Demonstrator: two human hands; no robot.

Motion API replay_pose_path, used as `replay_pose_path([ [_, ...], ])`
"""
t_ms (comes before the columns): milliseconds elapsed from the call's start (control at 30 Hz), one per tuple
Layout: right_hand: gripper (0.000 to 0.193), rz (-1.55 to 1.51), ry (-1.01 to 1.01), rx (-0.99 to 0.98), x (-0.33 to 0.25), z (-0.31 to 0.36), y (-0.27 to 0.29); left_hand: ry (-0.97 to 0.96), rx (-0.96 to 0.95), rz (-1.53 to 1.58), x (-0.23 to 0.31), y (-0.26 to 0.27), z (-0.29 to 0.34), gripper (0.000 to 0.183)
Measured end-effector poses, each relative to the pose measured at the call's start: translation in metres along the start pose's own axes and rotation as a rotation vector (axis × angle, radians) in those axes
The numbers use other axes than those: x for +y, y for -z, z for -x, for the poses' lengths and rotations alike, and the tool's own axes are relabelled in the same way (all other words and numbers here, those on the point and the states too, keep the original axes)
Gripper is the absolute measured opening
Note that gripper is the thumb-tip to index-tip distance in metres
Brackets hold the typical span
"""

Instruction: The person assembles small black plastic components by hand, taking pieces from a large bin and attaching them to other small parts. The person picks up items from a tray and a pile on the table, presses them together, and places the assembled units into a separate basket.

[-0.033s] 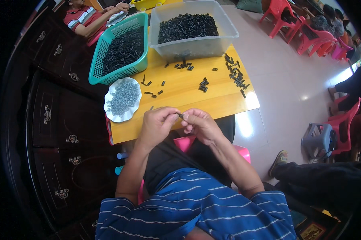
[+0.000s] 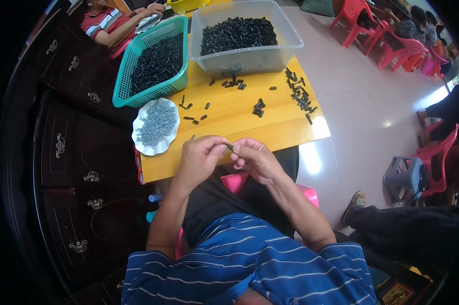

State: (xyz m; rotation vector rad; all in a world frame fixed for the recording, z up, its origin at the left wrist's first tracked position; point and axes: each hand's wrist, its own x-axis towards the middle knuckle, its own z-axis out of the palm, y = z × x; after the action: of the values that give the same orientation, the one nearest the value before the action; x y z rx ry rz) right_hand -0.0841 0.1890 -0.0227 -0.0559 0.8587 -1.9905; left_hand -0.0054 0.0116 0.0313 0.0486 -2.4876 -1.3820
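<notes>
Dark part (image 2: 230, 147) is pinched between left hand (image 2: 198, 156) and right hand (image 2: 259, 159), near table's (image 2: 229, 121) front edge — slackening could drop it.

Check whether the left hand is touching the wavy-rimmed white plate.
Apart. The head view shows yellow tabletop between the left hand and the wavy-rimmed white plate.

I'd call this a house used as a workroom: dark panelled cabinets (image 2: 107, 137), pink plastic chairs (image 2: 439, 162), glossy floor tiles (image 2: 356, 132), a tub (image 2: 262, 61) of black parts (image 2: 239, 35)
</notes>
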Motion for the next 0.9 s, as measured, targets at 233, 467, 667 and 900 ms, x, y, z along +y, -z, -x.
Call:
replay_pose_path([
  [233, 0.011, 0.151, 0.118, 0.065, 0.0, 0.001, -0.004, 0.165, -0.023, 0.124, 0.0, -0.006, 0.0, 0.013],
  [467, 0.011, -0.072, -0.037, -0.024, -0.003, -0.002, 0.005, -0.217, 0.004, -0.174, 0.01, -0.001, -0.005, 0.013],
  [667, 0.01, 0.122, 0.19, -0.034, -0.001, 0.001, -0.009, 0.13, -0.02, 0.181, 0.001, -0.002, -0.002, 0.012],
  [900, 0.012, 0.61, 0.492, 0.155, 0.012, -0.001, -0.013, 0.242, -0.033, 0.235, -0.008, -0.003, -0.003, 0.014],
])
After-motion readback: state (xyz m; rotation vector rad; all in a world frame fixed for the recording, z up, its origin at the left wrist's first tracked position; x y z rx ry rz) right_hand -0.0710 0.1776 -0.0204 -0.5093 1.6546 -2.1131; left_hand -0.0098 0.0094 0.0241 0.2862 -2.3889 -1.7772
